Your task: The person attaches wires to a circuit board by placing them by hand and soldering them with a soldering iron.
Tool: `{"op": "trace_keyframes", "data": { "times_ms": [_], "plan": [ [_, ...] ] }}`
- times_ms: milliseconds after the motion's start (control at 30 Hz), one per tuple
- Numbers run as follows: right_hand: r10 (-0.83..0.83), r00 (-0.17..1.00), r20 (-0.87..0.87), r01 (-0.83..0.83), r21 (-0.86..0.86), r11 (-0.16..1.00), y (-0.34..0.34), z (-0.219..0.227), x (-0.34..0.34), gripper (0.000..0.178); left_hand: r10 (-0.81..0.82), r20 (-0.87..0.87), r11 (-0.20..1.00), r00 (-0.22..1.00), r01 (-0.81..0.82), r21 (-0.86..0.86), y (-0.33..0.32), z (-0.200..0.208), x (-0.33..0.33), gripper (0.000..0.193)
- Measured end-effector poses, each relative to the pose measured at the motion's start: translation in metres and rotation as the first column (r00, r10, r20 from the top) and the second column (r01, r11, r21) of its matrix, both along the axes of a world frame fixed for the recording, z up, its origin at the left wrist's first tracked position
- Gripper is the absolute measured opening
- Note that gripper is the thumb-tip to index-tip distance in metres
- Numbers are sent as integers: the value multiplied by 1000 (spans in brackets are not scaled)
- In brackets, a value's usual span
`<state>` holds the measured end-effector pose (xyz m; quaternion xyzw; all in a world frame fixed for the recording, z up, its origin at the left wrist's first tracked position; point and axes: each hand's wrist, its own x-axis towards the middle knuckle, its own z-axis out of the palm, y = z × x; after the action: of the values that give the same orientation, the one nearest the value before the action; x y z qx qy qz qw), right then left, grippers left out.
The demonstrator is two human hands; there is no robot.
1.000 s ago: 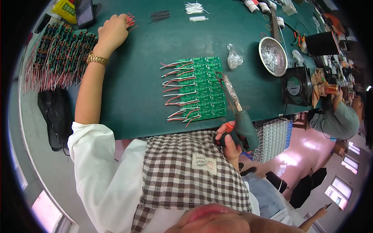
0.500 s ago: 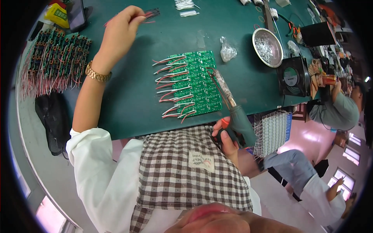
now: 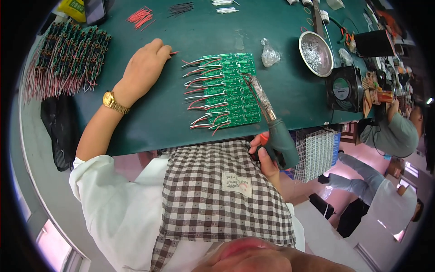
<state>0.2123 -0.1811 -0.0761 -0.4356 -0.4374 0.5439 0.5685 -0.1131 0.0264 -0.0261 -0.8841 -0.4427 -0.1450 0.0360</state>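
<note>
Our left grip (image 3: 146, 65) pinches a red wire (image 3: 174, 53), end exposed; our right grip (image 3: 268, 164) wraps the soldering gun (image 3: 283, 141), seemingly to aim its tip over the green boards (image 3: 233, 97).

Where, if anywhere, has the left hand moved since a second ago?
Yes, the left hand moved from the red wire pile toward the green circuit boards.

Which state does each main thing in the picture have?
Left hand: pinching a red wire.
Right hand: gripping the soldering iron.
Soldering iron: held; hot or cold, cannot tell.
Circuit boards: flat, wired along left edge.
Red wires: loose, piled.
Metal ladle: uncovered, silvery bits inside.
Plastic bag: crumpled.
</note>
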Motion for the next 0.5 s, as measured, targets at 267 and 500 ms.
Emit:
{"op": "trace_keyframes", "data": {
  "times_ms": [267,500],
  "plan": [
    [25,998,56,-28,67,997,12,-7,0,27,142,118,987,983,-149,54,-2,1,22,13],
    [-30,999,38,28,48,998,3,-7,3,27,111,-116,990,987,-120,-74,-16,9,18,15]
  ]
}}
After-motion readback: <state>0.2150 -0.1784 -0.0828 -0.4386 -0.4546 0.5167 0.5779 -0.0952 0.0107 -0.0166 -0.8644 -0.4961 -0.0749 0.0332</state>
